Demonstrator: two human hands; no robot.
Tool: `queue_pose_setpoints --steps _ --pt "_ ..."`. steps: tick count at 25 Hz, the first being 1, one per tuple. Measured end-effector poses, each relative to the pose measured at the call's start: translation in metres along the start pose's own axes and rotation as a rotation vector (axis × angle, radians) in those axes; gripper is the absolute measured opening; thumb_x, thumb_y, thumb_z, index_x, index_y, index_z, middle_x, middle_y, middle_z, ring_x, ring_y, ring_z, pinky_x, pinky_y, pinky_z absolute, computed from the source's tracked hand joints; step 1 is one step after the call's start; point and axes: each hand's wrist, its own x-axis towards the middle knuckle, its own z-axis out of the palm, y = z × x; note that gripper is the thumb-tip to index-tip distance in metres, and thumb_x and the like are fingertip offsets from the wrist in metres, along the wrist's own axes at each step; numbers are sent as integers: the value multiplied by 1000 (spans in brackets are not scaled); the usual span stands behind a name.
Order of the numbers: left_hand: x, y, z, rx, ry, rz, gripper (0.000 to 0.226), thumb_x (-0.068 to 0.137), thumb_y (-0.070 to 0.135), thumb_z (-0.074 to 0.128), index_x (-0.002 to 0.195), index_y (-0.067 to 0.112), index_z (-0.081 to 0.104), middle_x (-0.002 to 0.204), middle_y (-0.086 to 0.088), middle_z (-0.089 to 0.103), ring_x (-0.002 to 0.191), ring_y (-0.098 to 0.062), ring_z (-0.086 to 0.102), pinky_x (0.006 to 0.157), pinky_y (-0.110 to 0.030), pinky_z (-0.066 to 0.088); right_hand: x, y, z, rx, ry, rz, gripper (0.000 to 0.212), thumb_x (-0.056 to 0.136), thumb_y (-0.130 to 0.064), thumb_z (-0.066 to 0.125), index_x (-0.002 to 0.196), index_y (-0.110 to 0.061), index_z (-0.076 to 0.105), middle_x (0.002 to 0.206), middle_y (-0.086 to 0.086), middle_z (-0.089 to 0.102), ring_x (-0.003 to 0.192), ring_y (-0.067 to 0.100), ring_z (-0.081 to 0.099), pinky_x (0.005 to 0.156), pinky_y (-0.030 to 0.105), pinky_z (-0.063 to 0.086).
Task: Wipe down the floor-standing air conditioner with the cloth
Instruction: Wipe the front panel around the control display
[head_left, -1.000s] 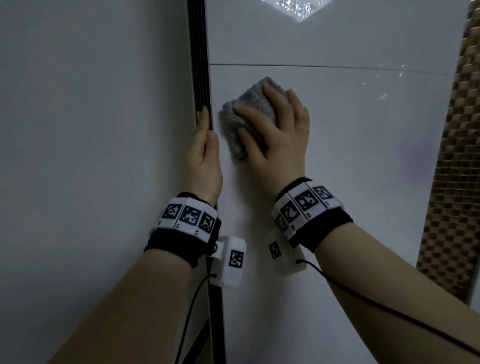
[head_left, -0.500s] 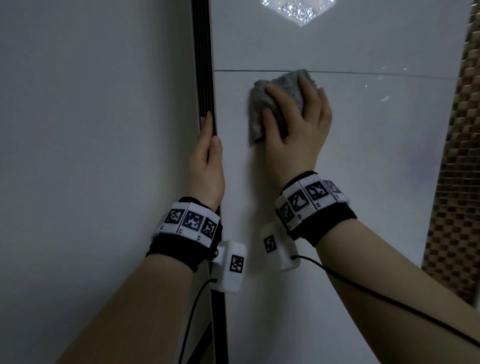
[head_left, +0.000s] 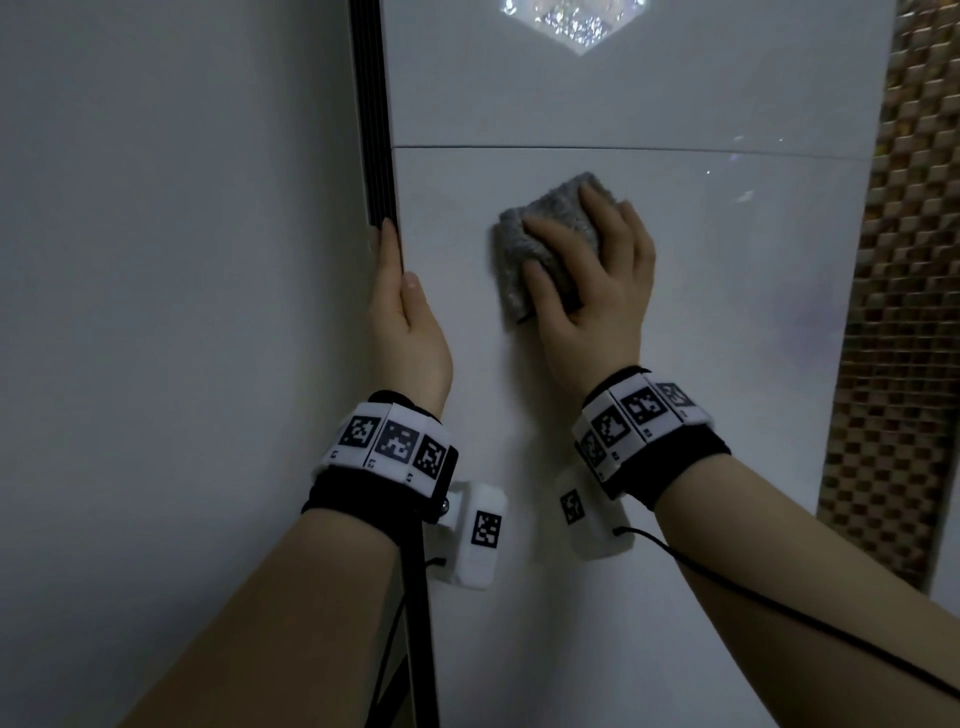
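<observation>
The fuzzy grey folded cloth (head_left: 550, 228) lies flat on the glossy white floor-standing air conditioner (head_left: 727, 364), just under its seam, pressed by the right hand (head_left: 597, 291) with fingers spread. The left hand (head_left: 408, 322) rests straight-fingered along its left edge (the lettering on the checkered wristbands (head_left: 389, 447) is unreadable).

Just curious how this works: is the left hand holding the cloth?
No, the right hand presses the grey cloth on the air conditioner; the left hand rests along its edge.

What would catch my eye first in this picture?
The right hand pressing a grey cloth flat against the white front of the air conditioner, mid-frame. The left hand rests along its dark left edge, and both wrists wear black bands with checkered marker tags.
</observation>
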Motion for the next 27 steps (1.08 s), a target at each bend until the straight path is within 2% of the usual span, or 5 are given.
queue_pose_setpoints --steps 7,14,20,24,27 --pt "-7 5 18 441 18 148 60 98 15 39 151 11 11 160 -7 -1 147 -19 3 120 -34 6 7 17 -13 15 133 237 33 91 -27 56 124 -26 59 147 7 37 136 33 25 115 42 17" --pt "-4 4 22 436 39 169 61 98 16 40 151 12 12 160 -4 0 147 -17 7 119 -38 17 19 42 -30 61 223 345 33 90 -24 57 122 -22 61 146 10 38 134 33 29 114 41 18" --pt "-13 16 47 886 60 104 76 95 40 43 152 14 0 160 -3 -10 145 -30 -14 109 -50 -16 4 50 -33 37 33 93 32 90 -25 57 122 -24 61 145 6 38 137 32 25 114 48 19" --pt "-18 19 67 971 20 152 81 93 44 44 152 15 -3 159 -3 -13 144 -31 -16 108 -50 -18 12 56 -41 64 152 324 33 91 -25 55 124 -23 59 147 8 35 136 34 24 114 48 18" --pt "-19 18 71 971 42 139 84 92 48 45 152 18 -5 159 -2 -13 145 -29 -17 111 -51 -15 2 63 -42 32 3 120 34 90 -25 57 124 -24 59 147 7 35 137 34 22 115 46 17"
